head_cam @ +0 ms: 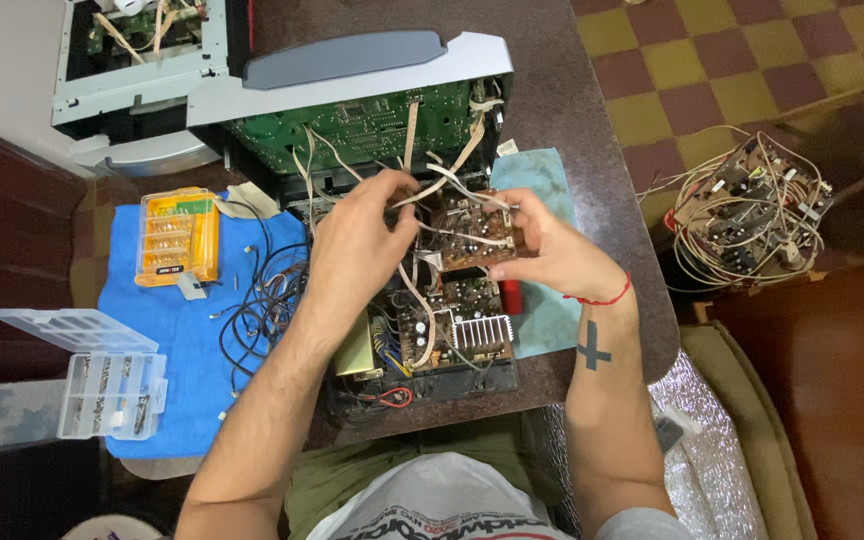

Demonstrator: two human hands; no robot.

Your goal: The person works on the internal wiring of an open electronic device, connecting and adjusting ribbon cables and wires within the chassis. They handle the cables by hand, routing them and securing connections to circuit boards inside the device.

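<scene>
Right in the middle, a dark brown table [572, 90] carries almost everything. On it sits a big open machine [372, 130] with a grey lid tipped up and a green board inside. Below that is the machine's open black body [432, 350], full of small parts, a silver finned block and a yellow box. A blue cloth [187, 350] lies on the left part of the table, and a tangle of black wires [262, 300] rests on it. An orange tool case [179, 237] sits on the cloth too, near its top edge. A clear plastic box [112, 395] with its lid open lies at the left edge of the cloth. On the floor to the right, well apart from the table, is a bundle of pale wires and boards [747, 210]. The small brown circuit board [477, 230] is held up above the open body. The right hand [557, 255] has a closed grip on the board's right side. The left hand [357, 245] pinches the flat pale ribbon cables [442, 180] that run from the board up to the green board, fingers closed on them.
</scene>
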